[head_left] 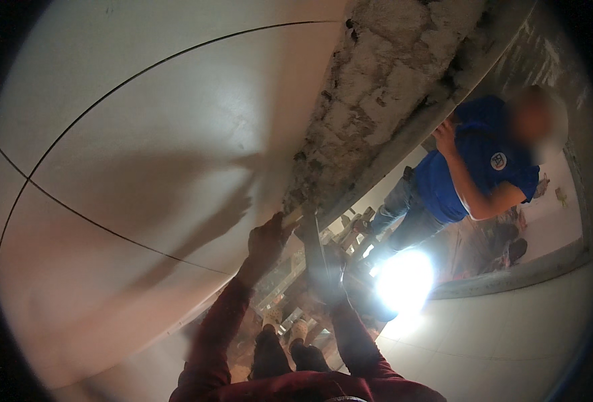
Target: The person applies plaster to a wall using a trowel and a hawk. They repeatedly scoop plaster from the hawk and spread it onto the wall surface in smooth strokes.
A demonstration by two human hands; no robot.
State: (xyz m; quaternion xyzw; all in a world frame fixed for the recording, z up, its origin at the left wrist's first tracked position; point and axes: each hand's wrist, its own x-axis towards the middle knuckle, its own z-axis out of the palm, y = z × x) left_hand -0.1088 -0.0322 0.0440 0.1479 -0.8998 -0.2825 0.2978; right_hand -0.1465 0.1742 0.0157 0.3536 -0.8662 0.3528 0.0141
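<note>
Dark-red cloth top (276, 388); left hand (266, 241) curled by rough grey plaster (387, 87), grip unclear; right hand (332, 268) grasping flat grey strip (314, 246)

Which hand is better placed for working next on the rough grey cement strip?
Probably the right hand, seemingly holding a long, flat, greyish tool near the cement strip; the left hand shows none.

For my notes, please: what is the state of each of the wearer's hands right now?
Left hand: fingers bent by the rough strip; cannot tell whether it holds anything.
Right hand: seems closed on a flat tool.
</note>
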